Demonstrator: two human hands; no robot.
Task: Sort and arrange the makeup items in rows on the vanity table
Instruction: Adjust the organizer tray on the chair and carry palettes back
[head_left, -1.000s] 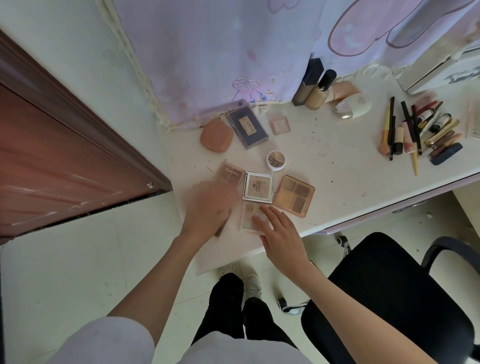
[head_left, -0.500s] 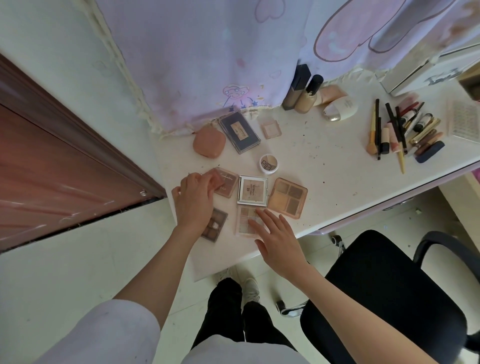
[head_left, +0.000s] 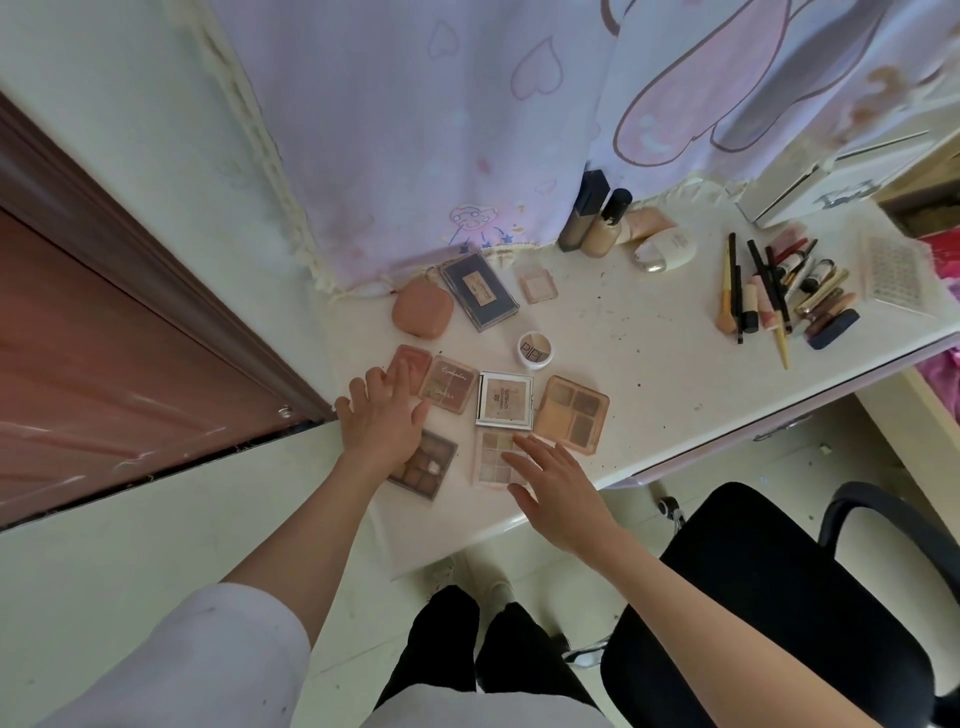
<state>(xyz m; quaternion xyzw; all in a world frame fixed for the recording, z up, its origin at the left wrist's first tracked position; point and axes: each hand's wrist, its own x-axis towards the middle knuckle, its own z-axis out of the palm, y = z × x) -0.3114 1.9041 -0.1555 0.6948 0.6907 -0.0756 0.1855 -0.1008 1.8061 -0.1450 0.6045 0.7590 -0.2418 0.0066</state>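
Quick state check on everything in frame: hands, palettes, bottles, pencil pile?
Left hand: open, fingertips on the pink palette.
Right hand: open, fingers on the pale palette.
Dark palette: flat, partly under the left hand.
White-framed palette: flat, untouched.
Orange palette: flat, untouched.
Round jar: upright, apart from the row.
Two bottles: upright by the curtain.
Pencils and tubes: unsorted pile.

The left hand covers part of the dark palette; the chair is cut off at the right edge.
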